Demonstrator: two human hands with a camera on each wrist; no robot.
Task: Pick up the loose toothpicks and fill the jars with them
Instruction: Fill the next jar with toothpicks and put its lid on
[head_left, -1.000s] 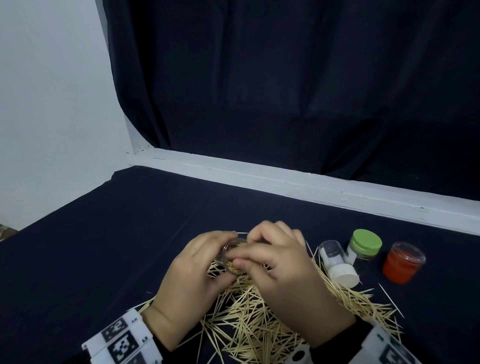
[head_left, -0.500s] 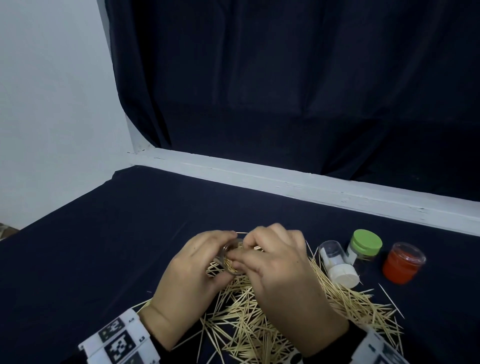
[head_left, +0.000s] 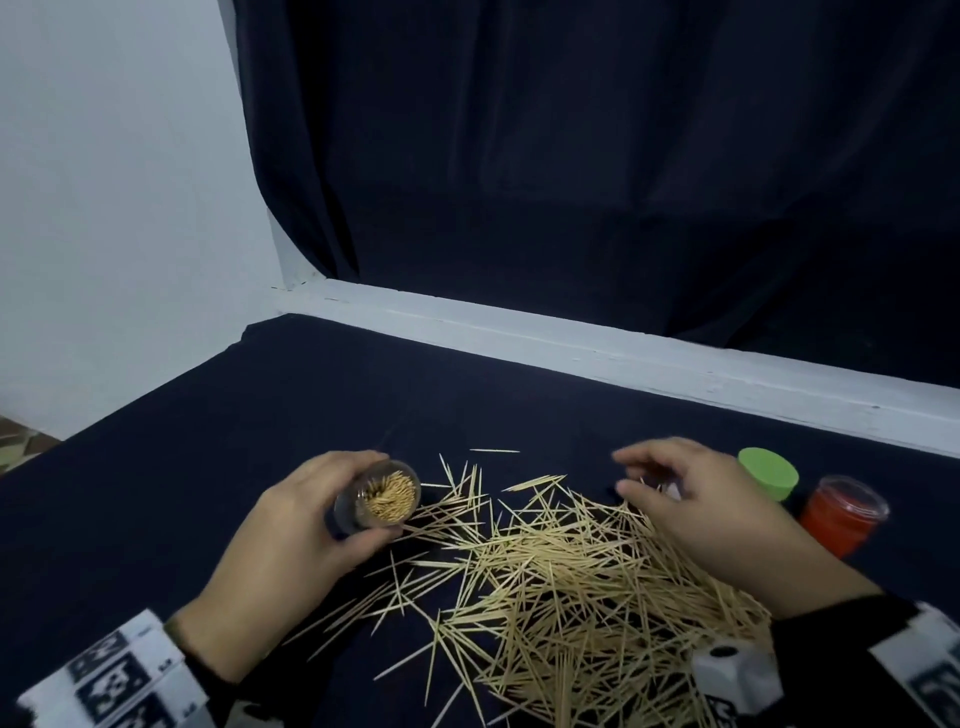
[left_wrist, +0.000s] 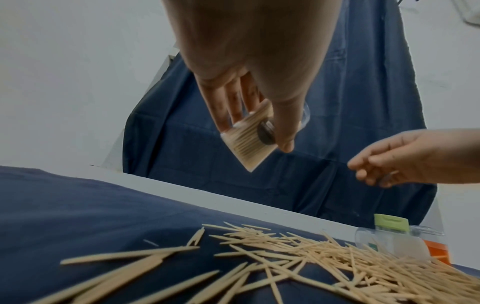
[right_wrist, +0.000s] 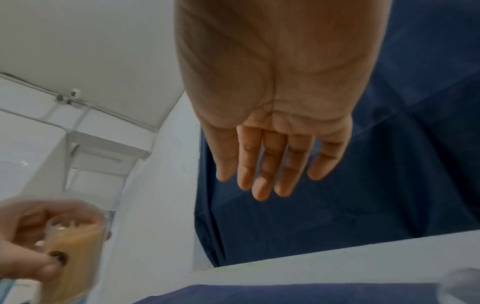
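Head view: left hand (head_left: 291, 525) grasps the packed jar (head_left: 382, 496), at 9 o'clock of the loose toothpicks (head_left: 571, 571). Right hand (head_left: 691, 499), fingers relaxed and empty, hovers at the pile's 1 o'clock over a clear jar (left_wrist: 389, 244). Judgement: hold the filled jar upright while fetching its cap.
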